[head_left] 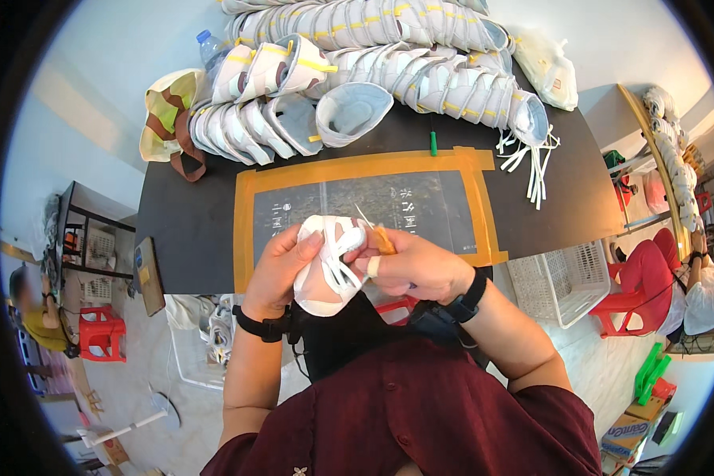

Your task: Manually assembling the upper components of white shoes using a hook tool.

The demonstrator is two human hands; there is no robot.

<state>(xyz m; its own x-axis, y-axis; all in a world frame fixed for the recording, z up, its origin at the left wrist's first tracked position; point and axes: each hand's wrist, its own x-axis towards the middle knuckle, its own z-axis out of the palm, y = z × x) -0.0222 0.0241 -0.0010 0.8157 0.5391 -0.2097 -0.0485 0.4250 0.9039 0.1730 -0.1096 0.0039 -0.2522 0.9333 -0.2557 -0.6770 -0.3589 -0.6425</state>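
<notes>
A white and pale pink shoe upper (313,295) with white laces (339,268) is held in front of my body, above the table's near edge. My left hand (276,268) grips its left side, thumb on top. My right hand (424,268) is closed at the right side of the upper, by the laces. It holds an awl-like tool (384,240) with an orange handle and a thin metal shaft pointing up and left. The shaft's tip is too small to make out. A light band wraps one right finger.
Rows of nested shoe uppers (357,111) fill the table's far side. Loose white laces (538,163) hang at the right end. A green-handled tool (433,143) lies beyond the taped mat (244,230). A phone (147,274) rests at the left edge; crates (559,287) stand below.
</notes>
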